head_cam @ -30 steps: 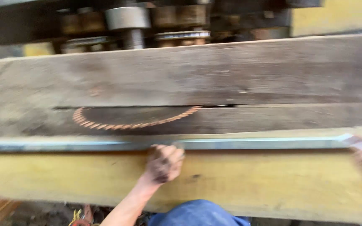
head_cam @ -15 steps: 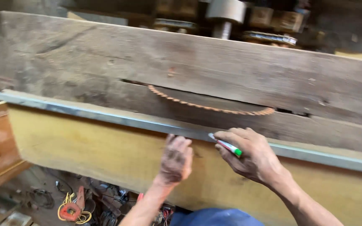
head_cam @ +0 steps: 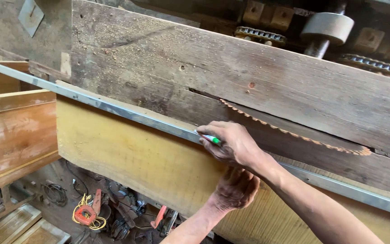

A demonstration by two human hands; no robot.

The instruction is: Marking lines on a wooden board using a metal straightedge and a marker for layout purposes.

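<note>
Right hand [head_cam: 233,147] pinches a white marker with green band [head_cam: 209,138], tip at the long metal straightedge [head_cam: 113,108]; left hand [head_cam: 234,190] presses flat on the yellow plank [head_cam: 127,156].

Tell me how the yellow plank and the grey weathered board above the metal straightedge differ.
The yellow plank is pale and fresh-looking; the grey board is dark, weathered and dusted with sawdust. The grey board has a slot where a toothed saw blade shows; the yellow plank shows none. The left hand rests on the yellow plank, while the right hand holds a marker at the straightedge. Both are long wooden boards running along the straightedge.
</note>
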